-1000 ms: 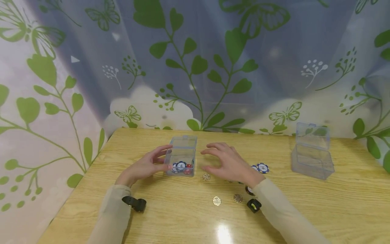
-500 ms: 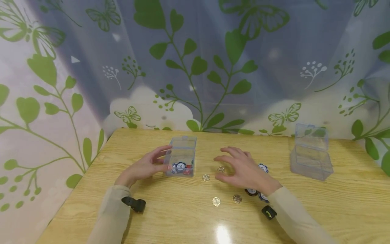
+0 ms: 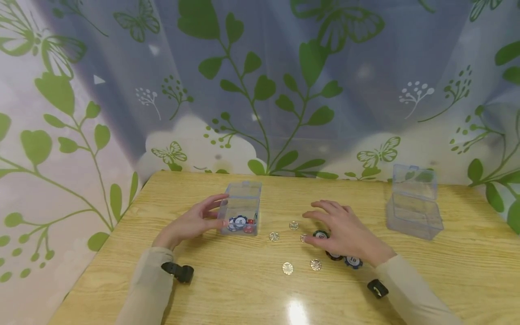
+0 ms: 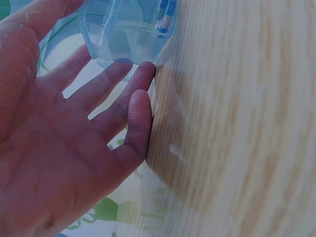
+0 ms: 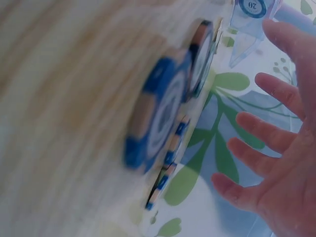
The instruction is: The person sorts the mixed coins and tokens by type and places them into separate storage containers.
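My left hand (image 3: 190, 226) rests against the left side of an open clear plastic box (image 3: 239, 205). In the left wrist view its fingertips touch the box wall (image 4: 123, 44), with the fingers spread and nearly straight. Blue-and-white poker chips (image 3: 239, 221) and small red pieces, perhaps dice (image 3: 249, 228), lie inside the box. Over the table my right hand (image 3: 345, 232) hovers with fingers spread and nothing held. Below it lie a green-edged chip (image 3: 321, 234), a black chip (image 3: 334, 256) and a blue chip (image 3: 353, 262), partly hidden. Several gold-coloured coins (image 3: 294, 225) are scattered to its left.
A second clear plastic box (image 3: 413, 219), its lid up and nothing seen inside, stands at the right. The wooden table (image 3: 227, 289) ends at a hanging patterned cloth (image 3: 276, 113) behind. Black camera straps (image 3: 178, 272) sit on both wrists.
My right hand has moved right, away from beside the left box to above the chips, uncovering coins and the green-edged chip. My left hand has stayed at the box.
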A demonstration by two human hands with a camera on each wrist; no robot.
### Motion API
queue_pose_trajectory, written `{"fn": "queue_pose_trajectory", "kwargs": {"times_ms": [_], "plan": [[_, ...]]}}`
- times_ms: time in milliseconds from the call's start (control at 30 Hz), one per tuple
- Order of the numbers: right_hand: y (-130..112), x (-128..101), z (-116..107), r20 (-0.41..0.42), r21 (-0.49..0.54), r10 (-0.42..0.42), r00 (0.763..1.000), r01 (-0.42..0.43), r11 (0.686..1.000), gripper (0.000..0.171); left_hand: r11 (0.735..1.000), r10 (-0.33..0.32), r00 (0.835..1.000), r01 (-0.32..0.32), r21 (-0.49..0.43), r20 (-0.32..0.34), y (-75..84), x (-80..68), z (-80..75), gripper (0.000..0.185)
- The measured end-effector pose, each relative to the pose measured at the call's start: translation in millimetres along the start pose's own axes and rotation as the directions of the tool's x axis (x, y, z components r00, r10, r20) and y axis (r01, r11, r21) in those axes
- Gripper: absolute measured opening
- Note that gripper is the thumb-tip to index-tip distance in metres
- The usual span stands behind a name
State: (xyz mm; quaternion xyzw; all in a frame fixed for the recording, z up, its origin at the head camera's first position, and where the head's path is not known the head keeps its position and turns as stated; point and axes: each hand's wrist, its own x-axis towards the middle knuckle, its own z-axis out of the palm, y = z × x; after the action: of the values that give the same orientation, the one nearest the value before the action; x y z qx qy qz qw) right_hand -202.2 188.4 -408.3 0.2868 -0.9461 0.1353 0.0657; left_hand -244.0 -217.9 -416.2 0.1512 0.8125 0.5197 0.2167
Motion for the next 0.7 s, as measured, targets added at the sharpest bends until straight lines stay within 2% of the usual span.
{"fn": "queue_pose_trajectory", "kwargs": {"times_ms": [233, 700], "plan": [[11, -8, -2, 0.03, 0.012, 0.043, 0.999, -0.044, 0.999, 0.056, 1.0, 0.005, 1.0, -0.005, 0.003, 0.002, -0.4, -0.2, -0.2, 0.078], [21, -11, -7, 0.127, 0.013, 0.046, 0.991, -0.048, 0.999, 0.042, 1.0, -0.005, 1.0, 0.005, 0.007, -0.001, 2.5, -1.2, 0.4, 0.082]]}}
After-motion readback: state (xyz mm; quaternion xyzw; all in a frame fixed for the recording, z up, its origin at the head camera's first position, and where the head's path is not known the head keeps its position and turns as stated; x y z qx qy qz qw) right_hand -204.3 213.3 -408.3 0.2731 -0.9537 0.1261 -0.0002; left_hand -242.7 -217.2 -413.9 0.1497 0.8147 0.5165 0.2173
